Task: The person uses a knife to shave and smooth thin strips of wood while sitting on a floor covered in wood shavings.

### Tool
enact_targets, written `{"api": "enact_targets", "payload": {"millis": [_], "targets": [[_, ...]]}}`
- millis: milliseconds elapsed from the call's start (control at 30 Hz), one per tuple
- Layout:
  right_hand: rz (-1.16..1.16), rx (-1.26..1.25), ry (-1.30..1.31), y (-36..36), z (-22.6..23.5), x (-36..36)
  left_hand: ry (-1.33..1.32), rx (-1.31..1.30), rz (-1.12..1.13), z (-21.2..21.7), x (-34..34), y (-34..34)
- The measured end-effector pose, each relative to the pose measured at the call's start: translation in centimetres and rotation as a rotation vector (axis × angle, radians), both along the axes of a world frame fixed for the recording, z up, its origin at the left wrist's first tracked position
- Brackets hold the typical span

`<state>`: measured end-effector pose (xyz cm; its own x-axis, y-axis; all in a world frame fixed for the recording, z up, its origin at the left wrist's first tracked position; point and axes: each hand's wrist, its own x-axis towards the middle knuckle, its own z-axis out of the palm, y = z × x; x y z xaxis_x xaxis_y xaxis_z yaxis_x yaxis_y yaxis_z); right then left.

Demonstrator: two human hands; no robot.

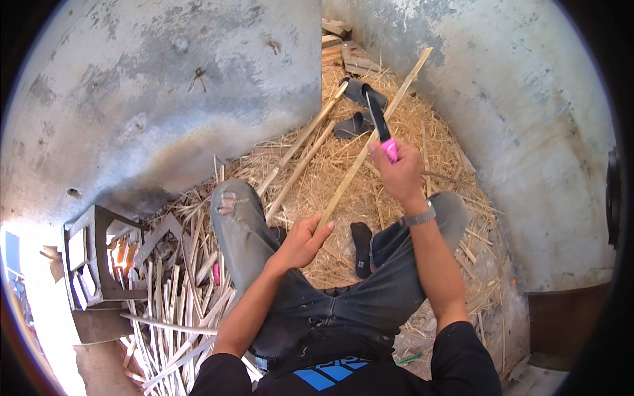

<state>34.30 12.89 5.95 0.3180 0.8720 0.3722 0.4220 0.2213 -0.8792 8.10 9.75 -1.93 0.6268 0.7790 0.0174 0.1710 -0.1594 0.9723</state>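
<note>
My left hand [302, 244] is closed around the near end of a long, pale bamboo strip [351, 173], which slants up and away to the right. In my right hand [401, 177] is a knife [378, 120] with a dark blade and a pink handle. Its blade points up and away, over or against the strip's middle; I cannot tell whether the edge touches it. The right fingers wrap round the handle near the strip.
Two longer sticks [300, 170] lean beyond my left knee. Dark slippers [353, 124] lie on shavings [323, 178]. Many split strips [173, 290] are piled at left beside a dark frame [99, 257]. Grey walls [198, 66] stand on both sides.
</note>
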Motion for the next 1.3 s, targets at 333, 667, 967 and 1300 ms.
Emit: {"api": "enact_targets", "payload": {"millis": [333, 667, 967, 1300], "targets": [[0.154, -0.102, 0.858, -17.0, -8.5, -13.2, 0.045, -0.209, -0.079, 4.6, -8.5, -10.8], [0.056, -0.115, 0.756, -17.3, -6.0, -11.5, 0.093, -0.294, -0.25, 2.6, -8.5, -12.9], [-0.117, -0.064, 0.703, -17.5, -7.7, -11.7, 0.148, -0.152, 0.004, 2.7, -7.9, -14.1], [-0.088, -0.141, 0.589, -16.6, -6.0, -10.6, 0.183, 0.011, 0.194, 4.2, -7.5, -14.7]]}}
